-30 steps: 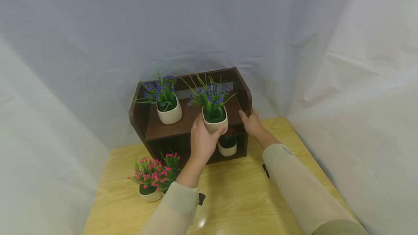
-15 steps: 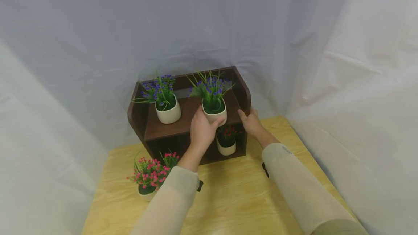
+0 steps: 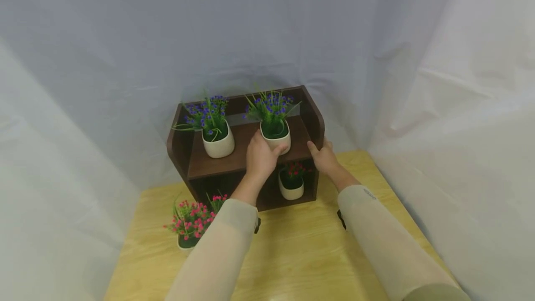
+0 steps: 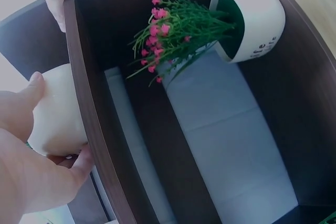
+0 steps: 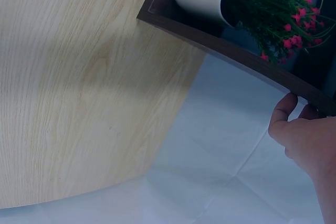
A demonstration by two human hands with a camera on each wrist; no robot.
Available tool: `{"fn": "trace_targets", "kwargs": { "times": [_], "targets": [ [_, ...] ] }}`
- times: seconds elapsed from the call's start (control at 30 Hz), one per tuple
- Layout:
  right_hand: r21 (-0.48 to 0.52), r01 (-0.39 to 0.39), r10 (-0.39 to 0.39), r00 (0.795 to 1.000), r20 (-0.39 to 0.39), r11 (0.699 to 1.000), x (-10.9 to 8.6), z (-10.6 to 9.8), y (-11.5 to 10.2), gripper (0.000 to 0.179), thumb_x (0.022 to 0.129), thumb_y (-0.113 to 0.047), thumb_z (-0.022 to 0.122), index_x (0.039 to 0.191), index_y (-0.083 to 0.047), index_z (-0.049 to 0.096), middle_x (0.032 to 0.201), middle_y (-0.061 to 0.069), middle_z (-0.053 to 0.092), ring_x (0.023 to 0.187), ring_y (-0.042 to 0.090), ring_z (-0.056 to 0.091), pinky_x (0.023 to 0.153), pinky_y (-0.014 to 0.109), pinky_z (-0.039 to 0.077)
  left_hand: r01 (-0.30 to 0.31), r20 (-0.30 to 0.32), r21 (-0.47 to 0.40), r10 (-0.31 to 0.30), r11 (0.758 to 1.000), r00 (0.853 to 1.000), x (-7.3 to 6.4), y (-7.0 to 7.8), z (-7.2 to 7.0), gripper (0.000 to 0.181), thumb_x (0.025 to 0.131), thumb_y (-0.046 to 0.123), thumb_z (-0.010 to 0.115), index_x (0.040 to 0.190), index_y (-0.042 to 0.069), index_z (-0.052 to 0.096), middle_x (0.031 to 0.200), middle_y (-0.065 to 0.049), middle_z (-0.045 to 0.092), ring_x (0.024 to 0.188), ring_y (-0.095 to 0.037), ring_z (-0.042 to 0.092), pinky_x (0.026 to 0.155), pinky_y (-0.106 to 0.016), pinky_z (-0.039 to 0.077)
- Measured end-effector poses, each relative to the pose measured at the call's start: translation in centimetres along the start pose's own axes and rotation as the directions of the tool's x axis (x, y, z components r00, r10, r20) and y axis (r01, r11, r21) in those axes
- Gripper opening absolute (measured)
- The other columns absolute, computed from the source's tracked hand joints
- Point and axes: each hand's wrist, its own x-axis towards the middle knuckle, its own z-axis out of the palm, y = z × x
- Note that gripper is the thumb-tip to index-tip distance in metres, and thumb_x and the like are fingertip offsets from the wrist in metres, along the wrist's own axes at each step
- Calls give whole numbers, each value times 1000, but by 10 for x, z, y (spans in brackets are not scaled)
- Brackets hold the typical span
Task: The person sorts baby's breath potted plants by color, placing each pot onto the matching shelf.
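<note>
My left hand holds a white potted plant with blue flowers, thumb on one side and fingers on the other. This pot is at the front of the upper board of a dark brown two-tier shelf. In the left wrist view the fingers wrap the pot's lower part, close to the board's edge. My right hand grips the shelf's right side panel, thumb on the inner side and fingers outside. The right wrist view shows its curled fingers against the panel.
Another blue-flowered pot stands on the upper board's left. A red-flowered pot sits in the lower compartment at right. Pink-flowered pots stand on the wooden table at front left, partly behind the left sleeve. White sheeting surrounds the table.
My left hand has moved the blue-flowered pot back and down onto the upper board, uncovering more of the red-flowered pot below. The right hand keeps its grip on the side panel.
</note>
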Motion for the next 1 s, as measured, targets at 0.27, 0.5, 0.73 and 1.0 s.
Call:
{"fn": "trace_targets", "kwargs": {
  "times": [0.27, 0.5, 0.73, 1.0],
  "targets": [
    [13, 11, -11, 1000, -14, 1000, 1, 0, 1, 81, 116, -50, 40, 175, -7, 3, 162, 32, 27, 155, 53, 39, 135, 60, 30, -19, -8, 11, 19, 1000, 1000, 14, -7, 8, 87, 88, 49, 88, 146, -6, 53, 131, -27, 71, 125, -45, 69, 109, -56, 57],
    [8, 13, -13, 1000, -18, 1000, 1, 1, 1, 80, 116, -47, 42, 174, -6, 5, 161, 33, 27, 154, 54, 39, 134, 61, 31, 16, 33, 25, -17, 1000, 999, 20, 1, 4, 85, 90, 44, 88, 145, -10, 52, 133, -31, 69, 128, -48, 68, 111, -58, 56],
    [-4, -14, 14, 1000, 17, 1000, -1, 2, 3, 83, 116, -51, 39, 174, -7, -2, 169, 31, 20, 161, 54, 30, 137, 61, 26, 49, 4, 43, -49, 998, 999, 36, -23, 28, 87, 86, 51, 90, 141, -6, 55, 129, -26, 73, 123, -46, 70, 105, -58, 58],
    [-5, -9, 9, 1000, 4, 1000, 0, 1, 2, 82, 117, -50, 39, 174, -7, 0, 167, 31, 23, 159, 54, 33, 136, 60, 27, 84, 33, -34, -83, 996, 996, 19, 0, 7, 82, 90, 41, 89, 147, -5, 52, 137, -28, 68, 131, -46, 67, 114, -57, 55]
  ]
}}
